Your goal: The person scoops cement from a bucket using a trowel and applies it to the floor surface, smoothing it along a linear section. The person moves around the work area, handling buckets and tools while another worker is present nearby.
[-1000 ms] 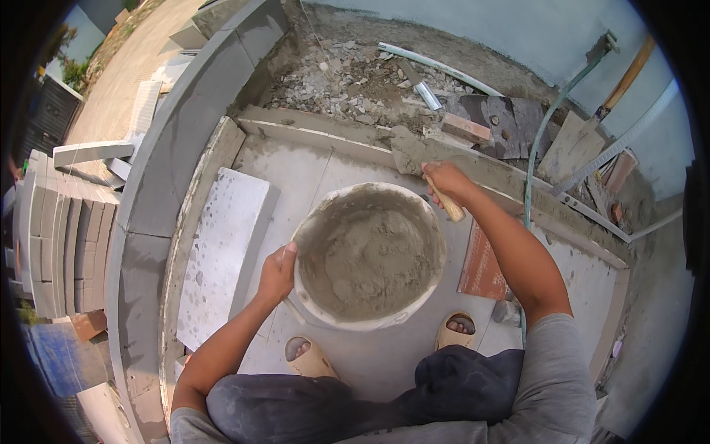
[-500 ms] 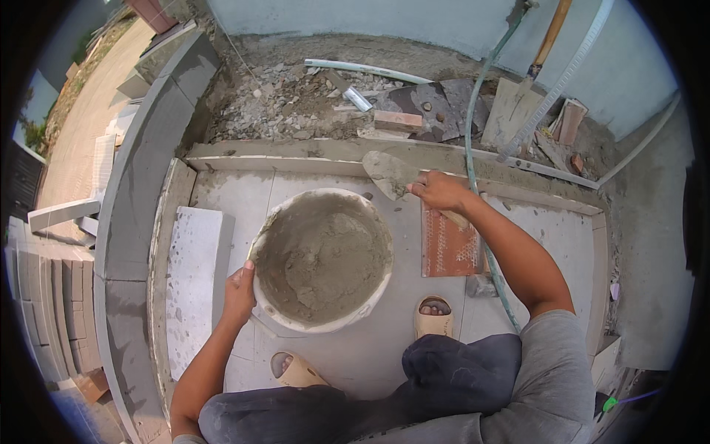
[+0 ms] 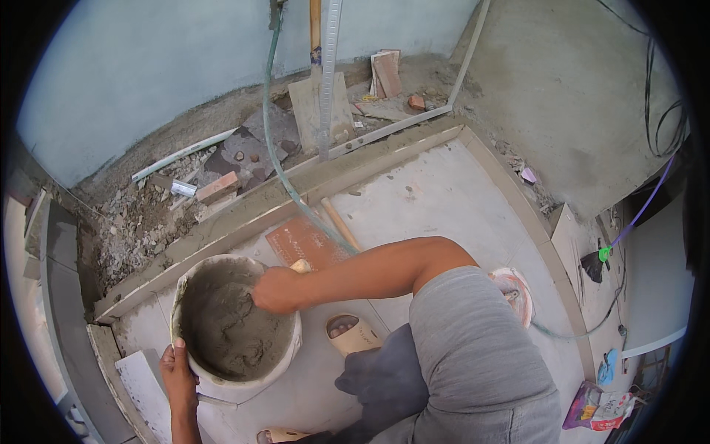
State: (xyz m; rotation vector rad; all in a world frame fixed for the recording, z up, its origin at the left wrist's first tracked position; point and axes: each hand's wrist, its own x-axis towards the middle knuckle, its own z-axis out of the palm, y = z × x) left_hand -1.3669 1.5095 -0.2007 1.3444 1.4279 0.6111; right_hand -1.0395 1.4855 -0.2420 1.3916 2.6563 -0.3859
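A round white bucket (image 3: 290, 355) of wet grey mortar (image 3: 240, 333) stands on the tiled floor in front of me. My left hand (image 3: 179, 374) grips its near-left rim, thumb up on the edge. Over the right part of the mortar, my right hand (image 3: 278, 290) is closed round a trowel, whose pale wooden handle end (image 3: 301, 266) pokes out above the fist. The trowel's blade is hidden by the hand and the mortar.
Behind the bucket lie a reddish tile (image 3: 307, 243) and a wooden handle (image 3: 341, 223), crossed by a green hose (image 3: 272, 133). A low border (image 3: 399, 155) edges the floor, with rubble (image 3: 140, 229) beyond. A white block (image 3: 142, 388) sits left; a spade (image 3: 302, 111) leans on the wall.
My view has turned to the right. The right hand has brought the trowel from beyond the bucket's far-right side down into the mortar. My left hand keeps hold of the rim.
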